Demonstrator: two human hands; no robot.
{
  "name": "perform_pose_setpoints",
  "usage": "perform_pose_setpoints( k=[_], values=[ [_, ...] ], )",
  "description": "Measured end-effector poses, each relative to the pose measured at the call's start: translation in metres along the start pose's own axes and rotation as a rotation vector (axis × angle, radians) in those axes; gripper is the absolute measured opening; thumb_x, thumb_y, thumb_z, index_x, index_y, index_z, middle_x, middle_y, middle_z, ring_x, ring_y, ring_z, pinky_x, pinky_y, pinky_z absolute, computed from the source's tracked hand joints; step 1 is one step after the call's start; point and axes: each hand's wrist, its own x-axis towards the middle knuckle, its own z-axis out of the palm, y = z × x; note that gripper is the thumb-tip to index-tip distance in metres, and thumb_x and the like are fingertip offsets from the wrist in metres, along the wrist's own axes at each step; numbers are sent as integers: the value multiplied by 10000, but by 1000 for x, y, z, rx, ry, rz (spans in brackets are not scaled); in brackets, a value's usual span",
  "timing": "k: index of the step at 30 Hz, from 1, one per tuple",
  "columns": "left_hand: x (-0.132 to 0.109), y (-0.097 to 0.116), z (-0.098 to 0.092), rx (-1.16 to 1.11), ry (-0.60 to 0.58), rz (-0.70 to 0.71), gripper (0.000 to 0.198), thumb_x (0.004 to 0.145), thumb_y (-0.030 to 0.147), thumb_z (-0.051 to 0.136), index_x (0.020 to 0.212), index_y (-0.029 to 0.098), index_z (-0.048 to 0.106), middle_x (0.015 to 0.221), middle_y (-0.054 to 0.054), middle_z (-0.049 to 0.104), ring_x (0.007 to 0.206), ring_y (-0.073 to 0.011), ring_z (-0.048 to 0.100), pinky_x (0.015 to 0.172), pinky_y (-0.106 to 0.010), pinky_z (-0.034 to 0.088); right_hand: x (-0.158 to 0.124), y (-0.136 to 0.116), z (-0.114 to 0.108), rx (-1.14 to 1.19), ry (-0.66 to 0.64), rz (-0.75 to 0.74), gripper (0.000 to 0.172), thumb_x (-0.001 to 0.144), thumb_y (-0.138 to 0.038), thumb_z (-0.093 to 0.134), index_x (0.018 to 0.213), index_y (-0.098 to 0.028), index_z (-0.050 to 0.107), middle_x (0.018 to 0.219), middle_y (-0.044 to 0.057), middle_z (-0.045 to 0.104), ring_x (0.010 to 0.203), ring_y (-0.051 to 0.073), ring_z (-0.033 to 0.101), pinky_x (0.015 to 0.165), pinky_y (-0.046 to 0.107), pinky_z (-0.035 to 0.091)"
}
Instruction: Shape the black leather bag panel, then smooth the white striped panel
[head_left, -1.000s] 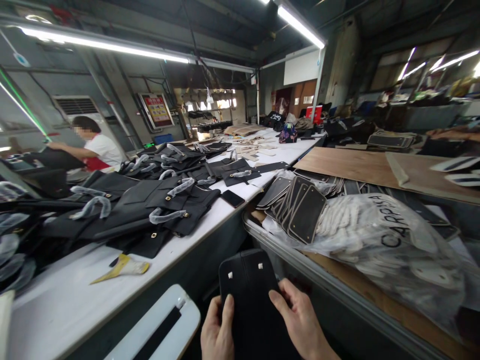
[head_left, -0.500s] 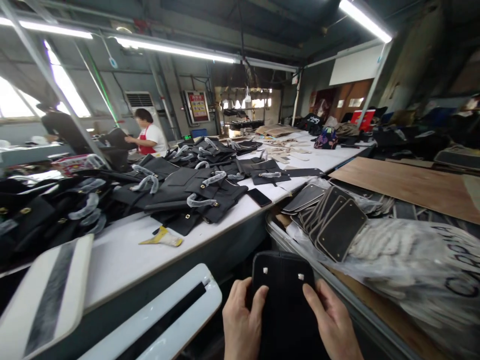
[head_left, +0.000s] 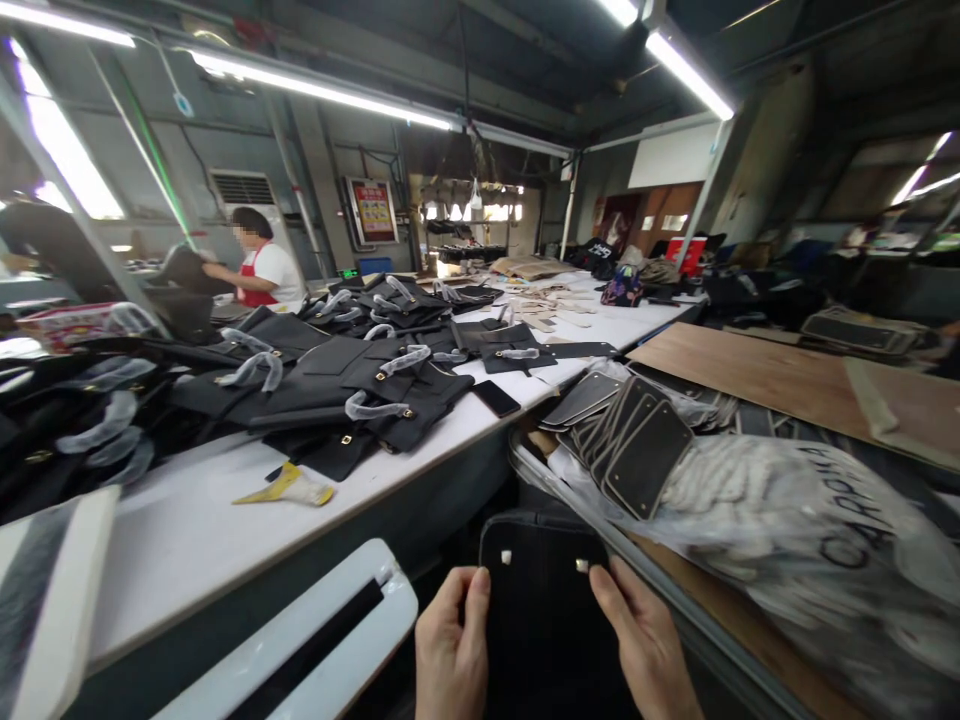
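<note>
Between my hands is a black bag (head_left: pixel 546 620), its rounded end facing up and two small pale metal studs showing near that end. My left hand (head_left: pixel 453 640) pinches its left edge, thumb on the near face and fingers curled behind. On the opposite edge, my right hand (head_left: pixel 646 635) grips in the same way, with the thumb close to the right stud. The lower part of the bag fades into dark shadow at the bottom of the view. Several grey-black panels (head_left: pixel 637 450) with pale edges and corner holes lie fanned to the right of it.
A white-topped table (head_left: pixel 420 480) carries black bags (head_left: pixel 330 375) with wrapped handles, a phone (head_left: pixel 496 398) and a yellow-and-white tube (head_left: pixel 289 487). A slotted white machine arm (head_left: pixel 330 630) juts in at lower left. Plastic sacking (head_left: pixel 817 530) covers the right side. A co-worker (head_left: pixel 259 260) is beyond.
The view has swung slightly to the right, so the surroundings sit further left. Both hands keep hold of the bag; the left thumb has shifted to its edge, away from the stud.
</note>
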Motion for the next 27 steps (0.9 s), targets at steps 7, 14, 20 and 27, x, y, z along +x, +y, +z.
perform_pose_setpoints(
  k=[7,14,20,27],
  values=[
    [23,19,-3,155,-76,10,402,870,623,504,819,228,558,626,23,554,598,-171,528,604,-249,386,11,-4,6,-30,65,-21,378,952,-511,474,708,-232,403,632,-38,380,590,139,412,552,234,355],
    [33,-9,8,-77,-165,-86,472,868,625,520,702,184,521,625,38,421,599,-120,395,554,-208,329,18,-1,16,-68,112,-96,407,982,-484,419,676,-225,352,619,-50,331,580,125,368,580,249,321],
    [52,-39,21,-265,-250,-332,508,807,663,572,769,157,568,655,24,510,608,-112,456,573,-201,375,46,14,28,-23,100,25,463,942,-532,454,630,-221,313,603,-56,276,588,120,318,572,256,286],
    [62,-66,33,-171,-283,-459,643,672,778,594,700,135,614,611,-18,579,598,-163,535,580,-255,422,64,65,41,1,118,179,535,842,-647,494,577,-230,289,546,-61,266,539,116,297,517,261,265]
  ],
)
